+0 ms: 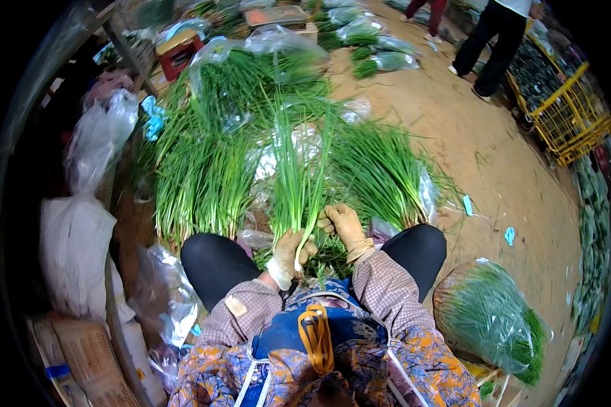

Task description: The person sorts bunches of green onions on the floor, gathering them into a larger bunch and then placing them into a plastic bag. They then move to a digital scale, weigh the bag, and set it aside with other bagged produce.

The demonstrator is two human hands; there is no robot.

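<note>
My left hand (286, 253), in a tan glove, grips a small bunch of green onions (294, 196) near the white root ends. The leaves stand up and point away from me. Just right of the bunch is my right hand (343, 227), gloved too, with its fingers curled; whether anything is pinched in them is hidden. A pile of green onions (203, 188) lies beyond my left knee, roots towards me. Another pile (382, 173) rests beyond my right knee. Loose green trimmings (328, 257) lie between my legs.
At right are a large plastic bag of greens (483, 310) and a yellow metal cart (565, 114). Two people stand at the far right, one in black trousers (499, 43). A red stool (175, 56), a scale (276, 17) and bagged bundles (392, 53) are farther back. White sacking (76, 249) lines the left.
</note>
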